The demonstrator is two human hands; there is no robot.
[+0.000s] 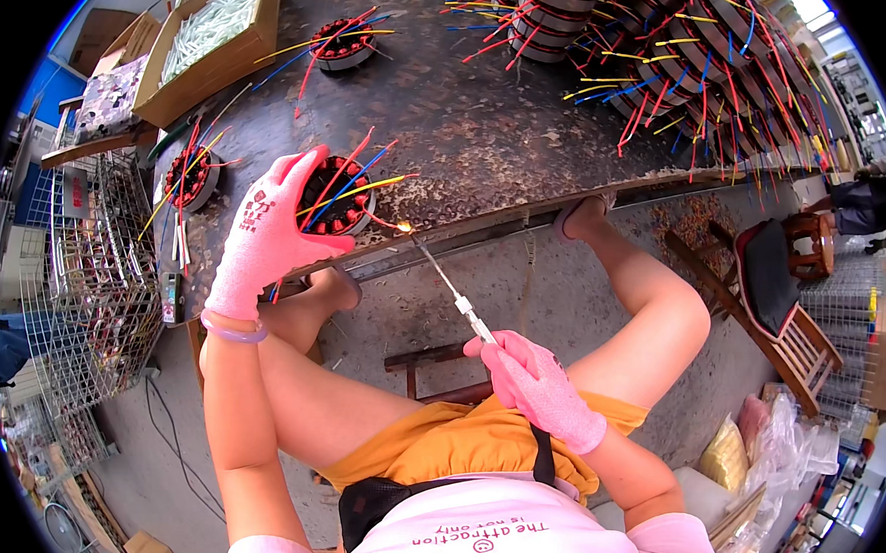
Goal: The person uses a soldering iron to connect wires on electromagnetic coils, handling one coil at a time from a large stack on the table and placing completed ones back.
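Note:
My left hand (pixel 265 229), in a pink glove, is wrapped round a stator (pixel 329 192) at the table's near edge. The stator has a dark ring with copper-red windings. Red, blue and yellow wires stick out of it. My right hand (pixel 539 390), also gloved in pink, grips a slim tool (pixel 447 280) with a pale handle and a long metal shaft. Its tip points up and left to the end of a red wire from the stator. A small yellow-orange glow (pixel 405 226) shows there; whether flame or hot metal, I cannot tell.
Two more stators, one (pixel 343 45) farther back and one (pixel 192 178) at the left, lie on the worn dark table (pixel 442 106). Stacked stators (pixel 674 68) with many wires fill the far right. A box of white tubes (pixel 213 39) stands far left. Right of me is a wooden chair (pixel 777 304).

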